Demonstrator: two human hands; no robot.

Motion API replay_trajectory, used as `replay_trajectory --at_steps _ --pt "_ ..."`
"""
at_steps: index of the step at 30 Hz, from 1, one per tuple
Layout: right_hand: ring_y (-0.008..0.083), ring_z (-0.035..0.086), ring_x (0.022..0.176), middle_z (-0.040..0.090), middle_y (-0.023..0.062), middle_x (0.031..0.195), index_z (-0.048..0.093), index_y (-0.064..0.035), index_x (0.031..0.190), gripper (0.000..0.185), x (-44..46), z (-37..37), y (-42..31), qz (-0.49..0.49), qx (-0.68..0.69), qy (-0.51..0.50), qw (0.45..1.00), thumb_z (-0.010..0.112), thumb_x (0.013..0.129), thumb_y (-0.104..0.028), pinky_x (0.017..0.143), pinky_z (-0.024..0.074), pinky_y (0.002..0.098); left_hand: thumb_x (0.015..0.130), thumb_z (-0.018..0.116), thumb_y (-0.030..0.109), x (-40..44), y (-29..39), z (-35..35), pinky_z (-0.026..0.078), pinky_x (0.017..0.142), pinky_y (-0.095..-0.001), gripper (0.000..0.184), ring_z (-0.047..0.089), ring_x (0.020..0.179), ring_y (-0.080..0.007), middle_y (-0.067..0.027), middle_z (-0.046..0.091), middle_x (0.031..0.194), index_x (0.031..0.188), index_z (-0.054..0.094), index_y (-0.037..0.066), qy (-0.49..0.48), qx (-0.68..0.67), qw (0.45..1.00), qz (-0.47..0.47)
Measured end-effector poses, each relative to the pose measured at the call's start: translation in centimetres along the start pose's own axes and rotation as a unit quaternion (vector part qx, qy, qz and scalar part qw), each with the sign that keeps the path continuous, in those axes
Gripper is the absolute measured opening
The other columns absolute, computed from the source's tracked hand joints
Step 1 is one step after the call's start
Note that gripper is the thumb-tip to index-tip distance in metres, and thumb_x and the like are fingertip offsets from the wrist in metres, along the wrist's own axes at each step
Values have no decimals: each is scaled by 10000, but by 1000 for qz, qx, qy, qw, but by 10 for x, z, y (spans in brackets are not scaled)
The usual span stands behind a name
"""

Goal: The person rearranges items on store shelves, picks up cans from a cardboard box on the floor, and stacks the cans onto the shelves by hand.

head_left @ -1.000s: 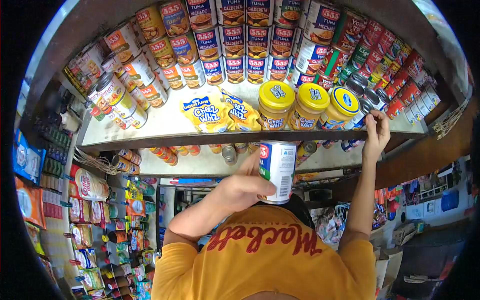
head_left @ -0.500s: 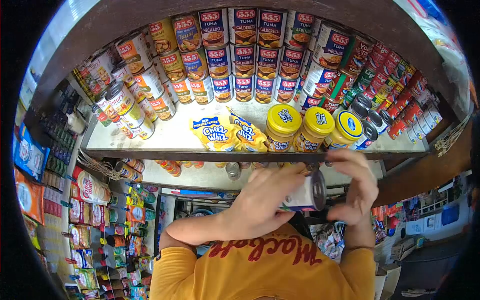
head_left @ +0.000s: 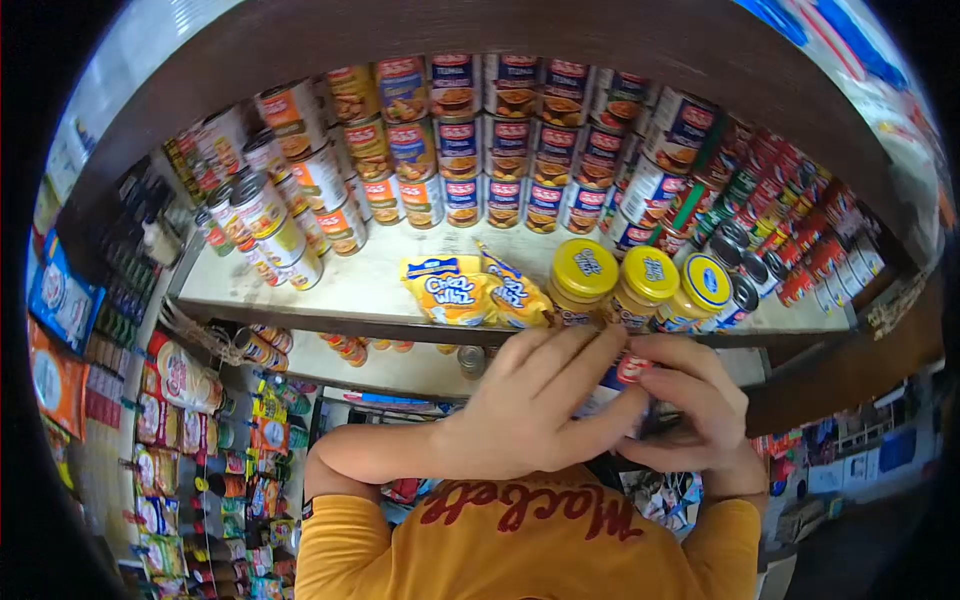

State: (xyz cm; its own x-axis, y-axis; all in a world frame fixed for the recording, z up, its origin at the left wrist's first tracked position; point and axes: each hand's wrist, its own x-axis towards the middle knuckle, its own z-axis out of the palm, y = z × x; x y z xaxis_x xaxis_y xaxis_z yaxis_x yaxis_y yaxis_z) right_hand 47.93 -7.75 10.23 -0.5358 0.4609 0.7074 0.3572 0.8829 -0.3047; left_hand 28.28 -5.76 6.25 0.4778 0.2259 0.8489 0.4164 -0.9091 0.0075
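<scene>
Between my hands, in front of the shelf edge, is a food can with a red and dark blue label, mostly covered by fingers. My left hand is closed around it from the left, fingers over its top side. Closed at its other end is my right hand, thumb and fingers on the can. Just beyond the hands stand yellow-lidded Cheez Whiz jars. Two yellow Cheez Whiz pouches lean together to the left of the jars.
Stacked 555 tuna cans line the back of the shelf. More cans stand at the left, and red and green cans at the right. A lower shelf holds cans. Hanging packets are at far left.
My right hand, previously open beside the can, has closed on its end. The can has turned so its red label shows. The view has tilted, with the shelf lower in the frame.
</scene>
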Motion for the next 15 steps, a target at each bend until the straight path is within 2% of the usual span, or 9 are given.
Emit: replay_trajectory --at_steps 3,4,7,10,15 --pt "349 599 976 567 216 1103 595 21 1079 512 0 9 5 -24 -12 37 999 822 632 -87 832 508 404 691 644 167 6 -4 -4 462 780 -385 259 582 974 -299 -195 584 1170 941 636 97 -15 40 999 11" --pt "377 587 1013 545 228 1146 579 22 1098 538 -3 9 6 -25 -16 28 999 817 626 -81 855 498 438 691 642 171 9 -6 -7 461 784 -383 257 581 982 -294 -169 597 1160 938 638 100 -12 38 999 13" --pt "414 577 1029 524 237 1179 551 21 1130 581 -4 10 13 -72 -36 42 996 806 616 -68 858 496 465 694 643 171 17 -7 -14 463 785 -375 250 581 987 -292 -157 595 1166 934 639 102 -37 66 997 22" --pt "443 567 1041 512 243 1200 537 16 1134 592 -6 11 14 -75 -36 55 995 798 609 -59 860 495 482 699 644 169 22 -10 -17 465 789 -377 238 580 993 -292 -153 591 1177 928 644 105 -52 68 995 41" --pt "431 567 1046 511 260 1205 549 3 1091 534 -2 15 20 -103 -74 76 989 794 620 -54 867 492 469 694 644 153 32 -17 -26 469 796 -389 297 581 961 -297 -142 604 1110 985 647 95 -65 59 995 53"
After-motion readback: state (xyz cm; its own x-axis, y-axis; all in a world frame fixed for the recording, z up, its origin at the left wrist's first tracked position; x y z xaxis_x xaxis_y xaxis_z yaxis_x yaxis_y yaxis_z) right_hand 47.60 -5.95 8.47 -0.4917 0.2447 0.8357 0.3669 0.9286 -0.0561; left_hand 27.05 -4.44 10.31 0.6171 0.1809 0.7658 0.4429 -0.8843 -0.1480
